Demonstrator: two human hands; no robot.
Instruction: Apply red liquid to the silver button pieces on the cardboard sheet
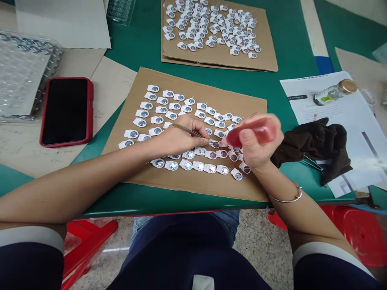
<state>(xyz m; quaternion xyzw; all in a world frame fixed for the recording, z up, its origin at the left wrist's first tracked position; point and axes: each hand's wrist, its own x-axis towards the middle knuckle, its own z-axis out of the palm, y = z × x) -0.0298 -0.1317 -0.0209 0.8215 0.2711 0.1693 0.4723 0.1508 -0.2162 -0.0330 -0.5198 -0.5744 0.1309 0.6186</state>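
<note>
My left hand point(184, 135) pinches thin metal tweezers point(188, 129), their tip at a small round piece on a white tab point(214, 143). Wrapped in my right hand point(260, 145) is a red translucent bottle point(254, 132), tilted with its narrow end down toward that same piece. Both hands are over a brown cardboard sheet point(139, 175) that bears rows of similar white-tabbed round pieces point(173, 165). The exact contact between bottle tip and piece is too small to make out.
A second cardboard sheet point(267, 56) with many pieces lies behind. Left are a red-cased phone point(66, 112) and plastic trays point(21, 76). Right are a dark cloth point(302, 141), another pair of tweezers point(311, 163), printed paper point(305, 110) and a glass bottle point(334, 92).
</note>
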